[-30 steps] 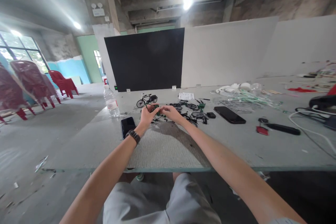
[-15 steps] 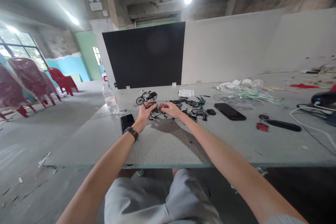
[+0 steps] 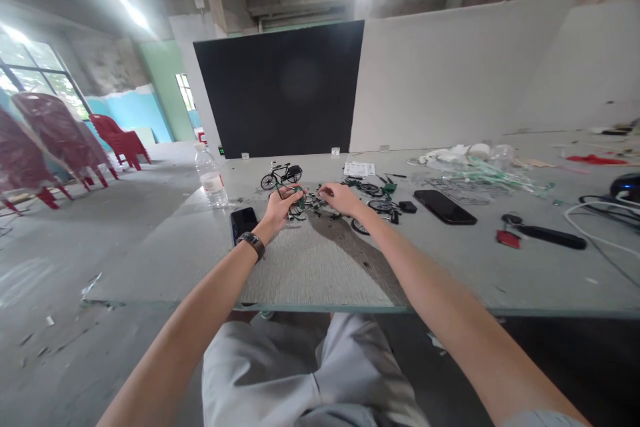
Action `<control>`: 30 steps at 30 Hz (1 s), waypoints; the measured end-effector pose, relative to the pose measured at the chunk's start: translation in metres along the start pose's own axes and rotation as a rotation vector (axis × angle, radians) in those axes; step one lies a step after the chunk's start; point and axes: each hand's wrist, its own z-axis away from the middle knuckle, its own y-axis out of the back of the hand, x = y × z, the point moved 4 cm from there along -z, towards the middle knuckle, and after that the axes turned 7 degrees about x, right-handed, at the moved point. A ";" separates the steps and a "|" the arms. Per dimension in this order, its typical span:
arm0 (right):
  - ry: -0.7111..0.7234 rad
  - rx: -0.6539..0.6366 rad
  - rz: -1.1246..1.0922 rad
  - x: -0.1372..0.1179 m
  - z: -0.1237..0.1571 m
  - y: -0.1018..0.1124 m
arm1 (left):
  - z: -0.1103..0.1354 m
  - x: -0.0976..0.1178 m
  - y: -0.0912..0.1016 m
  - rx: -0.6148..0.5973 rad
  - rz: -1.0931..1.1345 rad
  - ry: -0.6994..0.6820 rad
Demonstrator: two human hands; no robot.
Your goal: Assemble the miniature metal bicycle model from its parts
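Observation:
My left hand [image 3: 279, 207] is closed around a small dark-green model bicycle frame [image 3: 299, 199], just above the table. To its right, my right hand [image 3: 341, 197] is pinched over small loose parts; whatever sits between its fingertips is too small to make out. A finished-looking black model bicycle [image 3: 282, 177] stands upright behind my left hand. Beside and behind my right hand lie several dark bicycle parts with spoked wheels [image 3: 380, 205], some partly hidden by the hand and forearm.
A water bottle [image 3: 212, 180] and a phone [image 3: 243, 223] stand and lie at left. A printed sheet [image 3: 359, 169] is behind the parts. Rightward are another phone [image 3: 445, 206], a black-handled tool [image 3: 553, 237], clear plastic scraps [image 3: 480, 173] and a white cable [image 3: 600, 230].
My right hand has moved away from the green frame to the right, over the loose parts. My left hand still holds the frame. The view has shifted slightly.

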 end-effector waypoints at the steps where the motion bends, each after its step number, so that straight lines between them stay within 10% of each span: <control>1: -0.007 0.000 0.009 0.002 -0.001 -0.001 | 0.000 0.000 0.000 0.000 -0.015 -0.005; 18: 0.077 -0.109 0.039 -0.005 -0.001 -0.015 | -0.004 -0.006 0.008 0.108 -0.044 0.022; 30: 0.013 -0.021 0.139 0.027 -0.011 0.042 | -0.015 -0.001 0.027 0.366 0.040 0.027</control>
